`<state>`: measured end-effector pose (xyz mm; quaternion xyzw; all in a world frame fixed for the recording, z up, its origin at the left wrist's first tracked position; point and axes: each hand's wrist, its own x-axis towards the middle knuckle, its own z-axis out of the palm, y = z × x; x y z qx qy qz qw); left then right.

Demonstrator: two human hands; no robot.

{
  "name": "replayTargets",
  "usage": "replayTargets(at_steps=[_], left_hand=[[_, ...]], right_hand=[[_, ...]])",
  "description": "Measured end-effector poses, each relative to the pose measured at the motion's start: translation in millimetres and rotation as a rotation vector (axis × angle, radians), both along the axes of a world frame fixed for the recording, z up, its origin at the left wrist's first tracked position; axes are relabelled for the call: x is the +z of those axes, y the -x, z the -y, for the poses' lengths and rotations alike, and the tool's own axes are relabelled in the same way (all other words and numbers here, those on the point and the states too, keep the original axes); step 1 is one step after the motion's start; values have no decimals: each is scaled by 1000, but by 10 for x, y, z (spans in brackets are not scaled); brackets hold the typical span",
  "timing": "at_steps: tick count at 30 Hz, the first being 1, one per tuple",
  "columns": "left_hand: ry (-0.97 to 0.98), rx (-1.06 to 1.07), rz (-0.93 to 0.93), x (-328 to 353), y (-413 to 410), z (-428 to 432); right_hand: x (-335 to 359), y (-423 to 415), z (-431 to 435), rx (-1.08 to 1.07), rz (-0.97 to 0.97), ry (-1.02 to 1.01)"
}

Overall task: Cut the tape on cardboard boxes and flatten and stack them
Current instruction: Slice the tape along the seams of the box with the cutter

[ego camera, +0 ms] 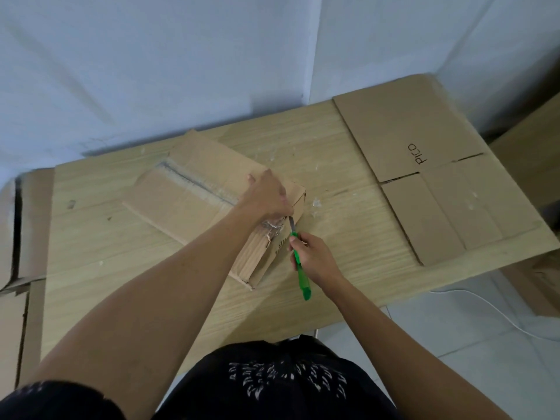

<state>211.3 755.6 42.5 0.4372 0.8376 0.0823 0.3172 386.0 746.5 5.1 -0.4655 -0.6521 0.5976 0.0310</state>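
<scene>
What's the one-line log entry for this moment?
step: cutting end tape | left hand: holds box | right hand: grips green knife, blade at box end | flattened box: on table, right

Set slantwise at mid-table (91, 231), a brown cardboard box (188, 204), partly collapsed, with a frayed strip of clear tape (194, 184) along its top seam and a crumpled tape wad (272, 227) at its near end. Right by that end, blade pointing at the wad, a green utility knife (300, 268). Well apart to the right, lying flat, a flattened box (424, 153) marked PICO.
</scene>
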Motion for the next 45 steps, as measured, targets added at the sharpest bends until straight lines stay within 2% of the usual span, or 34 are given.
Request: replayTargets(at_steps=[8, 20, 23, 27, 35, 38, 40, 42, 45], left_hand=[[13, 67, 72, 176, -36, -5], [-35, 68, 66, 244, -29, -33], [-51, 77, 98, 166, -18, -18], [-64, 111, 117, 50, 15, 17], [-109, 149, 176, -120, 58, 53], [-127, 113, 193, -21, 55, 119], [-222, 89, 161, 63, 46, 273], [-304, 93, 97, 41, -18, 557], [-237, 36, -143, -138, -207, 1139]], right_hand=[[21, 91, -35, -4, 23, 34], [241, 164, -78, 15, 45, 74], [242, 196, -29, -18, 33, 125], [193, 161, 178, 55, 47, 192], [222, 117, 257, 57, -6, 269], [261, 47, 161, -11, -65, 323], [283, -24, 106, -18, -49, 237], [262, -130, 47, 46, 17, 61], [190, -282, -41, 234, 133, -258]])
